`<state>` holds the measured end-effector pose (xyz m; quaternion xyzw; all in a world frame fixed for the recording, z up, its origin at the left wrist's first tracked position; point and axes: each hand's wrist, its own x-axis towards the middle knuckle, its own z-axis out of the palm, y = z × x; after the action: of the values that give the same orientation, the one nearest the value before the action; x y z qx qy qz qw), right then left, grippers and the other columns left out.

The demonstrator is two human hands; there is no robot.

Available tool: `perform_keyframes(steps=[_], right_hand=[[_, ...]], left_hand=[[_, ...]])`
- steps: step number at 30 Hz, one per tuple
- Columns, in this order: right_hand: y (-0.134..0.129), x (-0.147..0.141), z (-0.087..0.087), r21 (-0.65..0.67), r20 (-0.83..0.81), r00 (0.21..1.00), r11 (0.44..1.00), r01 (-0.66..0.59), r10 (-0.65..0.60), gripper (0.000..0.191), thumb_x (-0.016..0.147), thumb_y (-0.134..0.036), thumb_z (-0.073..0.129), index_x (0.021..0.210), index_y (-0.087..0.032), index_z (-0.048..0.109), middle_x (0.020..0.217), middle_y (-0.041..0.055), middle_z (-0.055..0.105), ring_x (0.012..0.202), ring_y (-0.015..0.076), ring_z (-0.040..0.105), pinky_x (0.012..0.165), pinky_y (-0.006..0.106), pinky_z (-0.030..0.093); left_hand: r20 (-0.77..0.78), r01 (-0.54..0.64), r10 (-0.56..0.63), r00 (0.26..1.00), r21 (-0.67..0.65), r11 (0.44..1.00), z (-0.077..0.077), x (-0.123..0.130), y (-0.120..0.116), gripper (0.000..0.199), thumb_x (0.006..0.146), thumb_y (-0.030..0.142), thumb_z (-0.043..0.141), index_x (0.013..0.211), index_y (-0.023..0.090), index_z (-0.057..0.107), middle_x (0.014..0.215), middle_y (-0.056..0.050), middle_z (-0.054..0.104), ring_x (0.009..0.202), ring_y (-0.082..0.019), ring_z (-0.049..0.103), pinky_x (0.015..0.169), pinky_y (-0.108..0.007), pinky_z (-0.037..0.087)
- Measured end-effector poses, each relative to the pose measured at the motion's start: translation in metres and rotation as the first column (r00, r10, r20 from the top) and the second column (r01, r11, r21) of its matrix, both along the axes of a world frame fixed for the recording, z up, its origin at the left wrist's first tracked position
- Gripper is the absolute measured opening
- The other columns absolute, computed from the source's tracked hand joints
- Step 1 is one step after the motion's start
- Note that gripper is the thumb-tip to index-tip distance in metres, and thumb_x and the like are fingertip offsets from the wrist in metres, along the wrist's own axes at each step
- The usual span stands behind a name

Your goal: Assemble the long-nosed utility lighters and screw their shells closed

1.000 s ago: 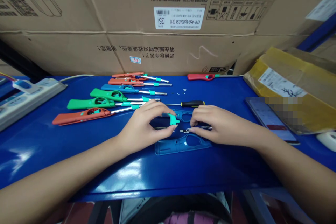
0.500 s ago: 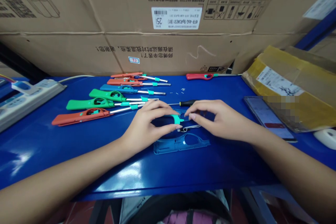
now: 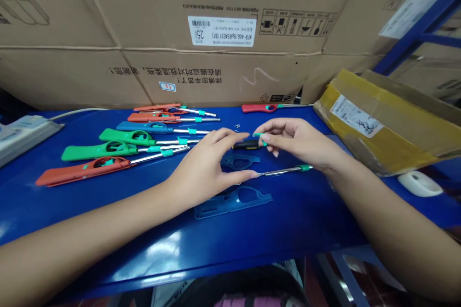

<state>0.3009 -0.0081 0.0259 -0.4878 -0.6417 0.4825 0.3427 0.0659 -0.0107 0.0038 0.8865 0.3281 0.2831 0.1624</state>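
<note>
My right hand (image 3: 297,141) pinches a small green plastic piece (image 3: 264,137) between thumb and fingers. Opposite it, my left hand (image 3: 207,165) has its thumb and fingers spread, with nothing visible between them. Its thumb tip is at the thin end of a metal lighter tube (image 3: 286,171) with a green band; I cannot tell whether they touch. One blue lighter half-shell (image 3: 234,205) lies open side up below my left hand. Another blue half-shell (image 3: 245,160) shows between the hands, partly hidden. The black handle of a screwdriver (image 3: 247,145) lies just behind it.
Several long-necked lighters, among them an orange one (image 3: 86,170) and a green one (image 3: 101,149), lie on the left. A red lighter (image 3: 261,108) is at the back. A yellow-taped carton (image 3: 382,124) and a white object (image 3: 419,183) stand right; a power strip (image 3: 27,136) sits left.
The green piece, earlier between my left fingers, now appears in my right hand, and my left hand has opened. The metal tube shows further right. The view has swung slightly right.
</note>
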Motion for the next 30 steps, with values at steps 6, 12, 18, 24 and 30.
perform_keyframes(steps=[6, 12, 18, 24, 30], right_hand=[[0.004, 0.017, 0.006, 0.038, 0.496, 0.858, 0.983, -0.178, 0.137, 0.012, 0.084, -0.02, 0.058, 0.094, -0.019, 0.065, 0.073, -0.0003, 0.062, 0.056, 0.0123, 0.051, 0.053, 0.025, 0.041], [-0.002, 0.017, 0.001, 0.16, 0.691, 0.689, 0.885, -0.438, 0.216, 0.01, 0.085, -0.014, 0.05, 0.09, -0.02, 0.057, 0.092, 0.0034, 0.061, 0.077, 0.0156, 0.053, 0.072, 0.028, 0.043], [-0.011, 0.017, 0.002, -0.024, 0.69, 0.584, 0.821, -0.571, 0.427, 0.011, 0.088, -0.028, 0.06, 0.097, -0.022, 0.062, 0.091, 0.0003, 0.067, 0.076, 0.016, 0.058, 0.069, 0.028, 0.042], [-0.013, 0.015, 0.007, -0.101, 0.656, 0.535, 0.764, -0.637, 0.532, 0.011, 0.088, -0.022, 0.06, 0.088, -0.021, 0.071, 0.08, -0.0018, 0.069, 0.073, 0.0137, 0.06, 0.069, 0.026, 0.043], [-0.012, 0.018, 0.01, -0.086, 0.69, 0.541, 0.796, -0.599, 0.481, 0.012, 0.089, -0.032, 0.066, 0.089, -0.021, 0.072, 0.083, -0.0004, 0.07, 0.077, 0.0156, 0.061, 0.071, 0.027, 0.043]], left_hand=[[-0.362, 0.128, -0.149, 0.92, -0.083, 0.988, -0.005, 0.003, -0.001, 0.012, 0.094, 0.026, 0.063, 0.096, 0.021, 0.073, 0.094, -0.005, 0.068, 0.091, -0.023, 0.064, 0.082, -0.039, 0.053], [-0.334, 0.153, -0.098, 0.938, 0.142, 0.978, -0.002, 0.006, -0.005, 0.015, 0.096, 0.022, 0.057, 0.092, 0.018, 0.071, 0.091, -0.004, 0.068, 0.085, -0.021, 0.061, 0.075, -0.034, 0.049], [-0.395, 0.3, -0.064, 0.916, 0.572, 0.763, -0.012, -0.005, -0.023, 0.015, 0.099, 0.019, 0.054, 0.098, 0.017, 0.069, 0.089, -0.003, 0.071, 0.079, -0.019, 0.058, 0.064, -0.034, 0.037], [-0.38, 0.32, -0.074, 0.922, 0.642, 0.697, -0.018, -0.012, -0.023, 0.01, 0.097, 0.018, 0.06, 0.104, 0.017, 0.067, 0.092, -0.002, 0.073, 0.081, -0.019, 0.061, 0.062, -0.034, 0.036], [-0.287, 0.154, -0.049, 0.957, 0.355, 0.922, -0.011, -0.012, -0.035, 0.059, 0.09, 0.062, 0.063, 0.128, 0.018, 0.057, 0.121, -0.011, 0.068, 0.102, -0.026, 0.061, 0.081, -0.038, 0.046]])
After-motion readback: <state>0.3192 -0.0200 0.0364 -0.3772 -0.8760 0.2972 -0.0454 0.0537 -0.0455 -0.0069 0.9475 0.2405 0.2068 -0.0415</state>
